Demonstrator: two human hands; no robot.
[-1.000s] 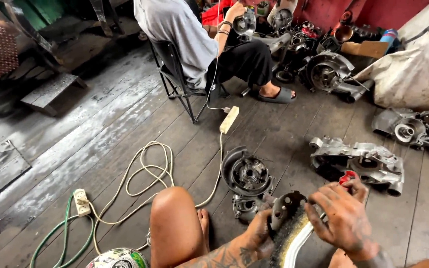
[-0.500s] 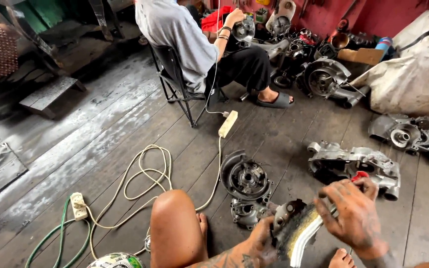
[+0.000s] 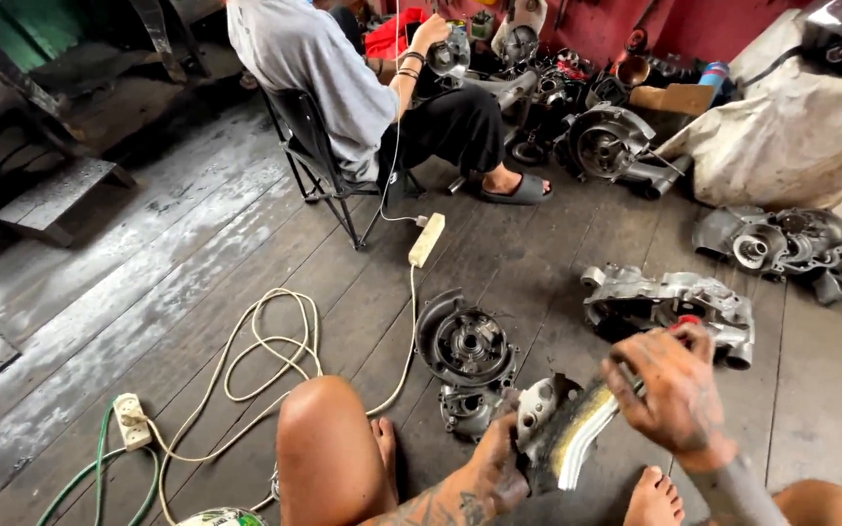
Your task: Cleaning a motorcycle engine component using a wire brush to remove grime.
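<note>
My left hand (image 3: 497,466) grips a curved metal engine part (image 3: 555,429) with a bright worn edge, held just above the floor between my knees. My right hand (image 3: 675,388), greasy, is closed around a red-handled tool (image 3: 686,322) whose tip rests against that part. A round dark engine cover (image 3: 465,341) lies on the planks just beyond my left hand, with a smaller casing (image 3: 466,409) under it. My bare left knee (image 3: 326,433) is at the left of the hands.
A grey engine case (image 3: 669,304) lies right of my hands, another (image 3: 777,240) farther right by a dirty tarp (image 3: 791,136). A person in a grey shirt (image 3: 309,68) sits on a folding chair (image 3: 316,170) ahead. A coiled cream cable (image 3: 270,356) and power strip (image 3: 427,240) cross the wooden floor.
My head has tilted down and right slightly, so the scene shifts up. My right hand has moved a little along the part with the tool; the left hand keeps its grip.
</note>
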